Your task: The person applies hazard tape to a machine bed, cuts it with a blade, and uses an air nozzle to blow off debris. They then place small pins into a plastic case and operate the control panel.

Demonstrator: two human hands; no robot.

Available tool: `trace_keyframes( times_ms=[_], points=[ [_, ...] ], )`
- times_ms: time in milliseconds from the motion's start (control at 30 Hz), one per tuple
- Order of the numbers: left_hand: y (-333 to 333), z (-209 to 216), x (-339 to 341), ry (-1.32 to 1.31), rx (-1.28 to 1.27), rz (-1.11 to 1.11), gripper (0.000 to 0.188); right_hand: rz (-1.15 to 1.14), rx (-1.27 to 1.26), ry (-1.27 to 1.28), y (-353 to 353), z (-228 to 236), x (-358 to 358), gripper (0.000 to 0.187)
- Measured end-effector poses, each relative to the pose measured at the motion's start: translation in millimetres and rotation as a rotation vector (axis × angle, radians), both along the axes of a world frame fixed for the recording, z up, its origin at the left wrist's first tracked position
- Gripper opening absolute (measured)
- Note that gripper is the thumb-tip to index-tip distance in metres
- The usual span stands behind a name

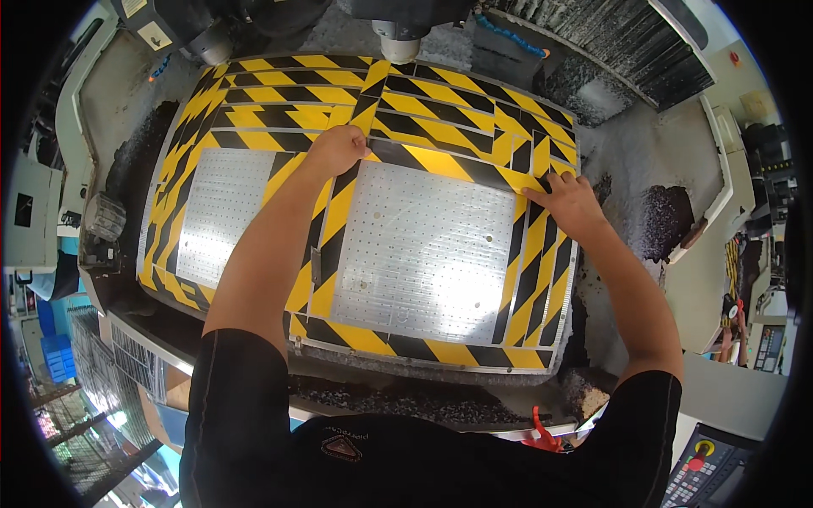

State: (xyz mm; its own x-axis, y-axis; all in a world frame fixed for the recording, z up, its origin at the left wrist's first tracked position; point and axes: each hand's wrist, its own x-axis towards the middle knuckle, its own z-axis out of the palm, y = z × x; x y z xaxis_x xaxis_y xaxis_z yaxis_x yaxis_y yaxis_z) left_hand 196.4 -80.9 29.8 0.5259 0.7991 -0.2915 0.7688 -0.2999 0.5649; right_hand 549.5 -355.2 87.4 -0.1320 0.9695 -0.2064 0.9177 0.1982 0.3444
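Observation:
A broad plate faced with yellow-and-black striped tape (pixel 440 347) lies before me, with bare silver perforated panels inside the striped borders. Across the top edge of the larger silver panel (pixel 423 245) runs a strip of striped tape (pixel 449 166). My left hand (pixel 339 149) is closed in a pinch at the strip's left end. At its right end, the thumb and fingers of my right hand (pixel 572 203) are spread apart and touch the tape near the panel's upper right corner. The smaller silver panel (pixel 222 212) lies left of my left forearm.
Machine spindle heads (pixel 400 41) hang over the plate's far edge. Dark and pale chips (pixel 665 220) lie along the machine bed on the right. A control panel with a red button (pixel 698 462) stands at lower right, and a red-handled tool (pixel 544 432) at the near edge.

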Motion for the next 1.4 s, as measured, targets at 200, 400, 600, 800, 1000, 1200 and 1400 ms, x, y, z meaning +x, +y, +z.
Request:
trace_keyframes(
  times_ms=[200,400,600,800,1000,1200,1400],
  points=[
    [0.3,-7.6,-1.8,0.001,0.135,-0.074,0.022,-0.01,0.016,-0.004,0.5,-4.3,1.3,0.052],
    [1.3,-10.2,-3.4,-0.023,0.155,-0.08,0.022,-0.054,-0.056,-0.05,7.5,-3.4,-4.1,0.05],
    [-5.5,-3.7,6.2,0.032,0.093,-0.024,0.021,-0.094,-0.111,-0.056,6.6,6.3,-9.2,0.05],
    [-5.9,-3.3,4.7,0.053,0.093,-0.015,0.02,-0.089,-0.112,-0.065,8.9,3.1,-11.5,0.046],
    [-8.3,0.3,6.8,0.073,0.085,0.007,0.021,-0.084,-0.127,-0.084,9.7,1.5,-11.5,0.045],
    [-16.6,0.6,8.4,0.075,0.143,0.064,0.022,-0.119,-0.156,-0.077,12.5,2.7,-14.8,0.046],
    [-101.9,-18.2,72.2,-0.156,0.491,-0.448,0.034,-0.14,-0.162,-0.105,20.7,-6.9,-13.4,0.05]
  ],
)
